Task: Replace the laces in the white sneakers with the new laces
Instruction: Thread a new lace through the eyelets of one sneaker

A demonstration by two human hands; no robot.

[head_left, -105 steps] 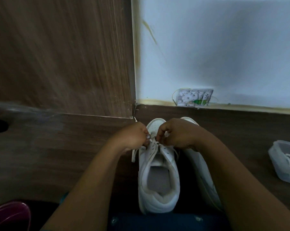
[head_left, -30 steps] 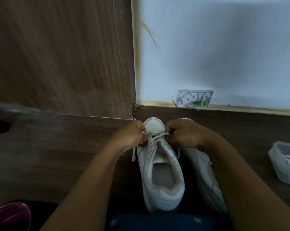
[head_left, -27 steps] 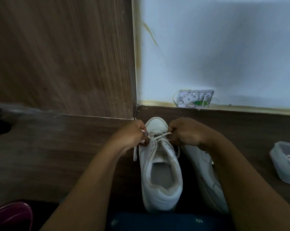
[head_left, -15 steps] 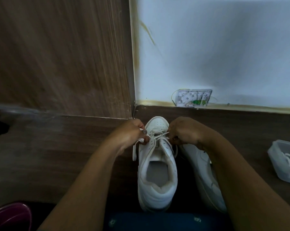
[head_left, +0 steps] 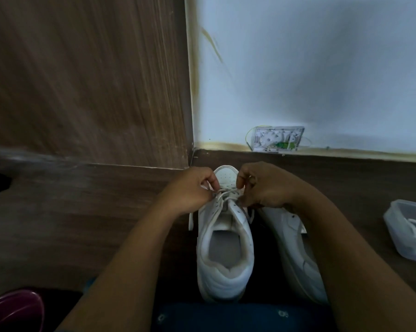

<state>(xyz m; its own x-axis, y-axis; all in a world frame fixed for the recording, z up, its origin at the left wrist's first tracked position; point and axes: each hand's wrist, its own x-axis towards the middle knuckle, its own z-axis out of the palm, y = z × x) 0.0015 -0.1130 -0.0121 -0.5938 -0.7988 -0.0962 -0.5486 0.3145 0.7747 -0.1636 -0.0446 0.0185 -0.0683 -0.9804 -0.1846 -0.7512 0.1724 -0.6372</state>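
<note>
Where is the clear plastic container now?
The clear plastic container sits on the dark wooden surface at the far right of the head view, apart from the right-hand white sneaker.

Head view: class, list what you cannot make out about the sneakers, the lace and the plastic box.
- Head view: ends of the lace, hidden inside the left hand and right hand.
- Head view: toe and eyelets of the second sneaker, covered by the right hand and forearm.
- Head view: plastic box, cut off by the right edge.
- Head view: dark red object, cut off at the bottom-left corner.
</note>
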